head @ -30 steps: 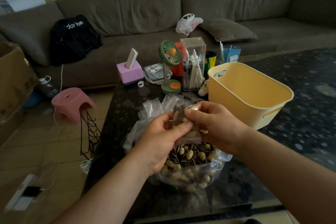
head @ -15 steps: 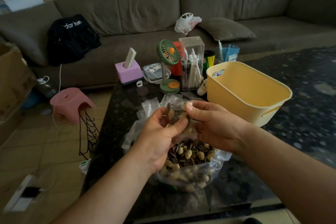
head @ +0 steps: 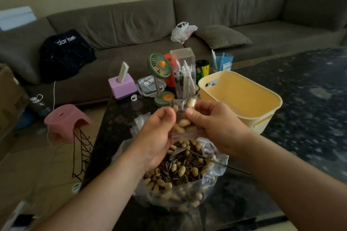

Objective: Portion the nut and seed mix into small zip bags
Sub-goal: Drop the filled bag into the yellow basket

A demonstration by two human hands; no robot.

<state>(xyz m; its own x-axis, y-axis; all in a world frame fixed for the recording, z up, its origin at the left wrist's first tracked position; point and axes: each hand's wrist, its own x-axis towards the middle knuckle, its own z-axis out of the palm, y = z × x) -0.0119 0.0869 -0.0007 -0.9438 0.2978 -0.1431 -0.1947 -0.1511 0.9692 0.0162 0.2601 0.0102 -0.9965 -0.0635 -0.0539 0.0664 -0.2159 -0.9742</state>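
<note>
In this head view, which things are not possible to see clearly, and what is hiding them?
- Small zip bag: its seal is blurred and covered by the left hand and right hand.
- Yellow basket: the near wall hides its floor.
- Big bag of nut and seed mix: the left wrist covers part of it.

the basket [head: 242, 99] at two o'clock was soft yellow. the little fan [head: 159, 65] at twelve o'clock was green with an orange middle. the box [head: 123, 87] at eleven o'clock was light purple. the stool [head: 64, 121] at nine o'clock was pink. the sofa [head: 131, 24] was grey-brown, and the bag [head: 63, 52] on it was black with white letters. the table [head: 300, 99] was black with pale speckles. the seeds [head: 178, 170] had black and white stripes, and the nuts [head: 181, 170] were tan.
</note>
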